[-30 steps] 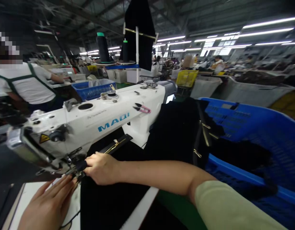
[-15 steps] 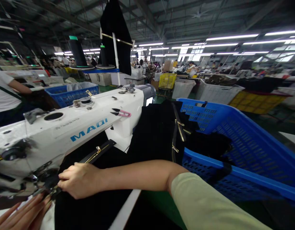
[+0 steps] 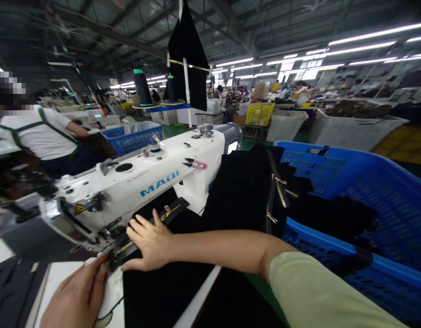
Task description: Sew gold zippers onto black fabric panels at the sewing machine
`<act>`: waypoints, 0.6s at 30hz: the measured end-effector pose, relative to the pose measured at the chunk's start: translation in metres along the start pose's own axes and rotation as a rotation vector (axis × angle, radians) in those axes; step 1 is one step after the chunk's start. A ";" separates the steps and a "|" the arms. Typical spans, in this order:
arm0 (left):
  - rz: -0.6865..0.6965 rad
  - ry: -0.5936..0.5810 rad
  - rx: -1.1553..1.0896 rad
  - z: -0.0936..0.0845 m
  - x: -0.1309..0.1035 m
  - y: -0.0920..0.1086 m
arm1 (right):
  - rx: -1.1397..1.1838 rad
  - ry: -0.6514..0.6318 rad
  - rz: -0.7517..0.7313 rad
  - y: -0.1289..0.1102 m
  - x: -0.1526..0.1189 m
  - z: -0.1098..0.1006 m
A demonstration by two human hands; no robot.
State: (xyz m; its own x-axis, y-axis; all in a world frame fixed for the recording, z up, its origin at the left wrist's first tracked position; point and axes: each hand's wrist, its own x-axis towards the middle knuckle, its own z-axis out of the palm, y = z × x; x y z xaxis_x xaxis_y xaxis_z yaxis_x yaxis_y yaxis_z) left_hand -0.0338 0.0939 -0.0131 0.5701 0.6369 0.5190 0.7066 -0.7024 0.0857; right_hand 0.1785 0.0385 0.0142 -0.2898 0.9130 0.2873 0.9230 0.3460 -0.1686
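The white sewing machine [image 3: 176, 168] stands on the left, with its presser foot and needle area low at its near end. Black fabric [image 3: 159, 296] lies under the arm, and a zipper [image 3: 167, 212] with gold teeth and a gold pull runs along it. My right hand [image 3: 150, 243] rests on the fabric and zipper, open with its fingers spread. Close to the presser foot, my left hand [image 3: 77, 291] is curved with its fingers pressed together. Its fingertips are at the dark edge of the work; what they pinch is hidden.
Pink-handled thread snips [image 3: 196, 164] lie on the machine arm. More black fabric with zippers [image 3: 247, 187] drapes into a blue basket [image 3: 377, 168] at right. Black thread cones [image 3: 142, 89] stand behind. A person in a white shirt [image 3: 43, 132] sits at left.
The view has swung left, so everything sits farther right. My right hand has gone from closed fingers to spread ones. My left fingers, stretched flat before, are now curved.
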 end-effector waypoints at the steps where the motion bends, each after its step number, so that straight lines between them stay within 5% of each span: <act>1: 0.008 -0.028 0.013 -0.005 -0.004 0.005 | 0.026 -0.021 0.011 -0.002 -0.008 -0.004; 6: -0.002 -0.080 0.070 -0.025 -0.044 0.053 | 0.157 -0.123 -0.001 -0.027 -0.074 -0.023; 9: -0.068 -0.203 -0.187 -0.039 -0.066 0.089 | 0.135 -0.107 -0.003 -0.042 -0.118 -0.023; 14: -0.557 -0.240 -0.768 -0.065 -0.079 0.146 | -0.036 0.093 -0.172 -0.058 -0.164 -0.009; 18: -0.752 -0.043 -0.950 -0.086 -0.087 0.155 | 0.032 0.240 -0.322 -0.052 -0.177 0.013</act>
State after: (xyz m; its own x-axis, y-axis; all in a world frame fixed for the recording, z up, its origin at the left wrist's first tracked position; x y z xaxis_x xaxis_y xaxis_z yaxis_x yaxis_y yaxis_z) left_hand -0.0105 -0.0977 0.0283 0.1755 0.9835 0.0439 0.2884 -0.0940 0.9529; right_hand 0.1783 -0.1388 -0.0399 -0.4921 0.6813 0.5420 0.7852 0.6162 -0.0617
